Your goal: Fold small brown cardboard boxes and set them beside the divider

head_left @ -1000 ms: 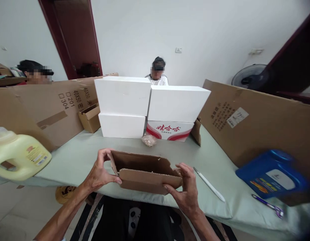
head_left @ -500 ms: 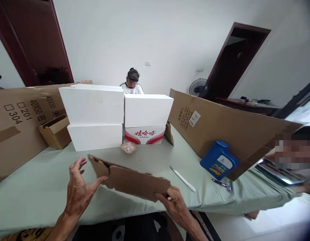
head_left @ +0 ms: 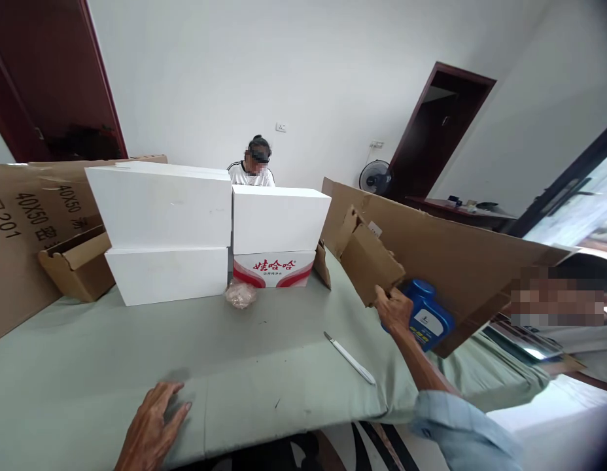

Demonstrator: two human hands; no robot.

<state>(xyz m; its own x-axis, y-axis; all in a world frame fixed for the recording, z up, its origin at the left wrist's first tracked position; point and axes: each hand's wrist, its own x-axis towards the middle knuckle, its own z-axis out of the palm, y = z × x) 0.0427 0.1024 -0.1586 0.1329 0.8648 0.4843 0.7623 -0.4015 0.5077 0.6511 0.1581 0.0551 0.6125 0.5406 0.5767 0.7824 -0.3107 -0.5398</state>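
Note:
My right hand [head_left: 394, 307] grips the lower edge of a torn piece of brown cardboard [head_left: 369, 261]. That piece is held up at the right of the table, in front of the large cardboard panel [head_left: 450, 242] and beside a blue plastic bottle [head_left: 426, 317], which the hand partly covers. My left hand [head_left: 155, 422] is at the table's near edge, fingers apart, holding nothing. Between the hands, nearer the right one, lies a white-handled craft knife [head_left: 350, 358] on the green tablecloth [head_left: 225, 373].
White boxes [head_left: 161, 209] stand stacked at the back, along with a red-and-white printed carton [head_left: 274, 269]. A crumpled clear plastic ball [head_left: 241, 294] lies before them. An open brown box [head_left: 80, 265] is at left. One person [head_left: 253, 163] sits behind the boxes; another [head_left: 592, 327] is at right.
My right hand has carried the cardboard piece away to the right and farther back, toward the large panel. My left hand has let go of it and dropped toward the near edge.

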